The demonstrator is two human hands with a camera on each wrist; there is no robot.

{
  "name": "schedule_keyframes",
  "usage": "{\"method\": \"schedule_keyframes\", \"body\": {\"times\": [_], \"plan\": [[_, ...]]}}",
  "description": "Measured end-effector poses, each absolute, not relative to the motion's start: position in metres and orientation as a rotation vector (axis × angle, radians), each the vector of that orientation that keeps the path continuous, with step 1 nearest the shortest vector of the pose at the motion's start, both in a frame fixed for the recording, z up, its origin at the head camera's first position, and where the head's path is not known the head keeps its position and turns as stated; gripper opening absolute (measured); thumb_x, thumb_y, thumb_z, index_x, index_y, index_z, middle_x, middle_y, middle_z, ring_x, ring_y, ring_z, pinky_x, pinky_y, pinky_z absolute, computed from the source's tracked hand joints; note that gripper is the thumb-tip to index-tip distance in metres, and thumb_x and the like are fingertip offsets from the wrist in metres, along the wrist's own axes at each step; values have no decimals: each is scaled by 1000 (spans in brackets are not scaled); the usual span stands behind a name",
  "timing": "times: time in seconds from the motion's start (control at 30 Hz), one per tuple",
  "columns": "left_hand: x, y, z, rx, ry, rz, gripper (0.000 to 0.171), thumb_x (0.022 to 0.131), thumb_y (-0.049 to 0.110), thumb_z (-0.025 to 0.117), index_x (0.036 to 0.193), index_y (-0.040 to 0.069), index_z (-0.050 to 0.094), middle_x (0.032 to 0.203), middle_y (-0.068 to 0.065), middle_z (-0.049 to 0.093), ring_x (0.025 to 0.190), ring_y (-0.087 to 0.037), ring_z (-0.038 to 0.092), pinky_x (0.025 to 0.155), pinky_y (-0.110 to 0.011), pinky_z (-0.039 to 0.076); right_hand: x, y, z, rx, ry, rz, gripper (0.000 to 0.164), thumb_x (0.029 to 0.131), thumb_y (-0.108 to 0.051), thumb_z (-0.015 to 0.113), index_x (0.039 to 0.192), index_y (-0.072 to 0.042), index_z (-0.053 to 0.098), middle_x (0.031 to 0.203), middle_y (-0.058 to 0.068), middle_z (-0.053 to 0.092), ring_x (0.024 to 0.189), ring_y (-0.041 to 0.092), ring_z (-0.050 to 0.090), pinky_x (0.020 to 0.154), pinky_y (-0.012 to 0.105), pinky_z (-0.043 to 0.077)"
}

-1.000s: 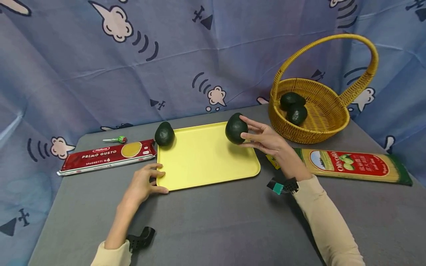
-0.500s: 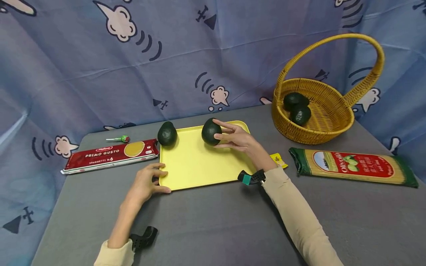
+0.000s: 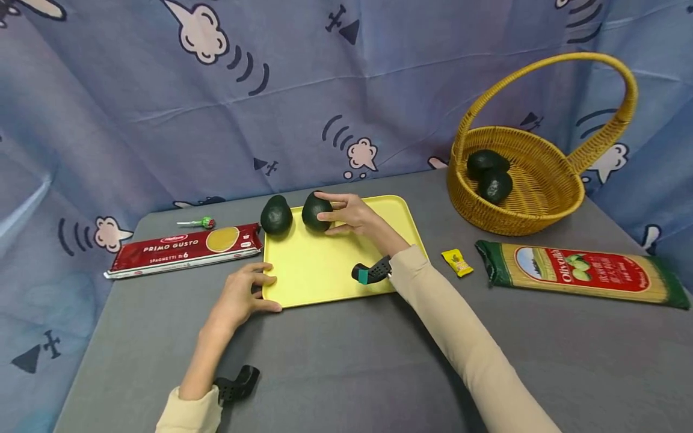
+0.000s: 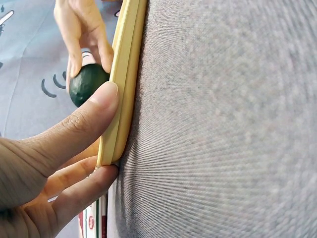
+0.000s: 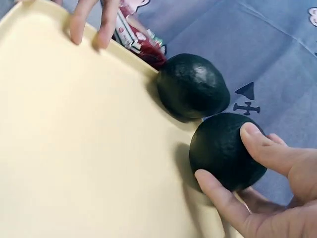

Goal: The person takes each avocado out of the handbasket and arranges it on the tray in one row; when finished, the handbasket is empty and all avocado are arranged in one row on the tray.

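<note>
My right hand holds a dark green avocado close over the far left part of the yellow tray. Its thumb and fingers spread around the fruit, as the right wrist view shows. A second avocado sits at the tray's far left corner, right beside the held one. At the near left corner, my left hand grips the tray, thumb against the near rim and fingers around the left side. In the left wrist view, the thumb presses on the tray's rim.
A wicker basket with a tall handle stands at the back right, two avocados inside. Right of the tray lie a yellow wrapped candy and a green-ended spaghetti pack. A red spaghetti pack and a lollipop lie left.
My right hand has carried the avocado leftward across the tray, from its right end to beside the other avocado. My left hand has stayed at the tray's corner.
</note>
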State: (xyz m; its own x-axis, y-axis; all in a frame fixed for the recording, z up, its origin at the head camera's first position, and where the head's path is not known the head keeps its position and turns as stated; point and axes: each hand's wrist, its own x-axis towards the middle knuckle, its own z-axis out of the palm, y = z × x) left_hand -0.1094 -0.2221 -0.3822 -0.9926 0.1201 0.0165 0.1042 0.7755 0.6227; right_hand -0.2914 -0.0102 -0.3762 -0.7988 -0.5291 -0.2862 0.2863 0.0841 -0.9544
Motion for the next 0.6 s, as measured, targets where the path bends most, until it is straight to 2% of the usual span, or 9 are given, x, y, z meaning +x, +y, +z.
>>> {"method": "schedule_keyframes", "body": {"times": [0.13,0.23,0.37,0.47,0.6], "plan": [[-110,-221,-382,172,2926,1040,53,64,5,87,109,-14,67,127,-26,55,118,-43,50,81,-38,58,-293,-18,-374,-290,1828,-1742,59,88,3,65,142,-17,49,140,19,48,115,34,57,84,46,56],[-110,-220,-381,172,2919,1048,53,64,5,87,109,-14,66,127,-26,54,119,-43,49,82,-38,58,-296,-21,-376,-333,1824,-1753,59,88,5,64,141,-15,50,146,19,39,118,34,55,85,48,56],[-110,-220,-381,171,2921,1058,53,64,5,87,109,-14,66,127,-26,54,120,-44,49,82,-38,58,-300,-22,-379,-397,1834,-1760,58,88,6,64,141,-12,50,153,16,28,134,30,40,83,48,56],[-110,-221,-380,169,2923,1052,53,64,5,87,109,-14,66,127,-27,54,119,-44,49,82,-38,58,-301,-22,-380,-435,1855,-1752,58,88,5,64,141,-12,50,153,13,29,141,26,28,85,48,56],[-110,-220,-380,161,2919,1045,53,64,5,87,110,-14,66,127,-26,54,119,-43,50,82,-38,57,-302,-21,-382,-464,1894,-1739,58,87,3,67,140,-13,50,152,14,33,138,28,33,88,46,55]]}}
